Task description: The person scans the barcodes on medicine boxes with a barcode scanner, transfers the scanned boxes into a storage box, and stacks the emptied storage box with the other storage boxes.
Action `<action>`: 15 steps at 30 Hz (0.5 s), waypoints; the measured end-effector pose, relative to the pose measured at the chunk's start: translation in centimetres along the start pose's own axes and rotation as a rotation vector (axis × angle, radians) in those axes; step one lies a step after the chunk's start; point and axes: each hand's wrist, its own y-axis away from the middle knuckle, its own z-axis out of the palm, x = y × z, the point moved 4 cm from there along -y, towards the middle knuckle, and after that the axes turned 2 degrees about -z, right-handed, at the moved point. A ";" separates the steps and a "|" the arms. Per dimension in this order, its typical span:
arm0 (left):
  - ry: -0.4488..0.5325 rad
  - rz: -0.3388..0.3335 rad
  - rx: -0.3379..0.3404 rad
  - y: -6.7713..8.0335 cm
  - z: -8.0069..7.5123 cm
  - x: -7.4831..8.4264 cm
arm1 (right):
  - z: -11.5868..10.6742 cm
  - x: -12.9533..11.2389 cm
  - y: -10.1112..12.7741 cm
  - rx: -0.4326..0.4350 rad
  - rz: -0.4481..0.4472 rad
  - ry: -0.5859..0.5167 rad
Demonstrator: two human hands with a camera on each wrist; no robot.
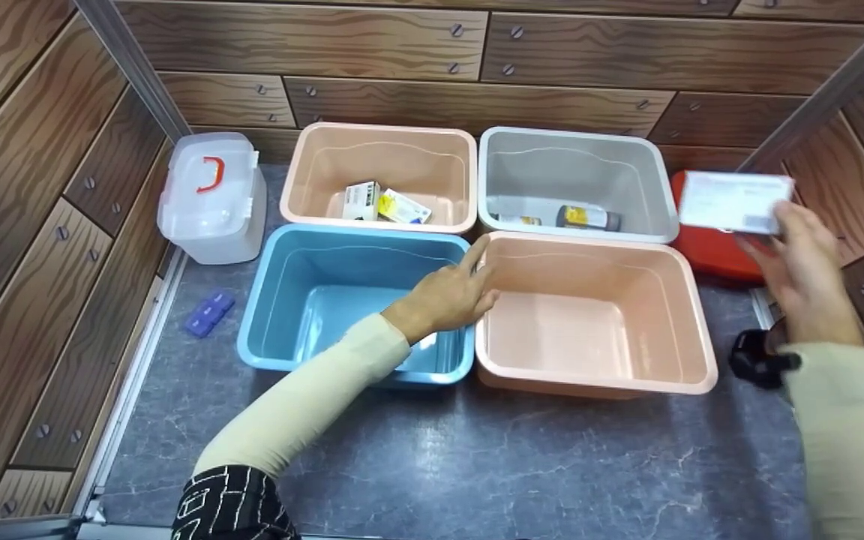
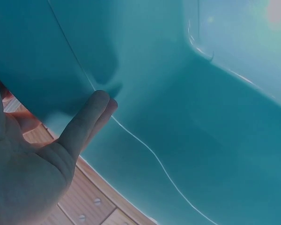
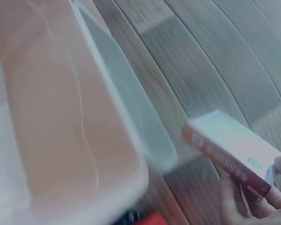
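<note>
My right hand [image 1: 807,262] is raised at the right and grips a small carton [image 1: 736,202] by one end. The carton's broad face is white with a barcode, and one narrow side is printed orange-red [image 3: 227,161] in the right wrist view. My left hand [image 1: 451,296] lies over the rim between the blue bin [image 1: 259,300] and the near peach bin [image 1: 597,384]. Its fingers [image 2: 86,119] reach out fairly straight, against the blue wall in the left wrist view. No items show inside the near peach bin.
Behind stand a far peach bin [image 1: 289,176] with small cartons [image 1: 361,201] and a grey bin [image 1: 668,199] with bottles [image 1: 586,218]. A clear lidded box [image 1: 211,202] and purple pill organizer [image 1: 209,313] sit left. A red case [image 1: 717,259] and a black object [image 1: 758,360] are at right.
</note>
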 end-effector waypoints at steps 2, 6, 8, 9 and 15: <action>0.000 -0.005 -0.003 0.0 0.0 0.0 | 2.2 1.0 -0.9 -0.025 0.007 0.057; 0.005 -0.015 -0.006 0.0 0.1 -0.1 | 6.5 4.0 -2.5 -0.085 0.036 0.140; 0.003 -0.017 -0.002 0.0 0.1 -0.1 | 8.8 6.0 -3.3 -0.117 0.063 0.177; 0.001 -0.017 0.000 0.0 0.1 -0.1 | 9.9 7.0 -3.6 -0.133 0.075 0.206; -0.001 -0.027 -0.009 0.0 0.0 0.0 | 16.2 13.1 -5.6 -0.245 0.103 0.409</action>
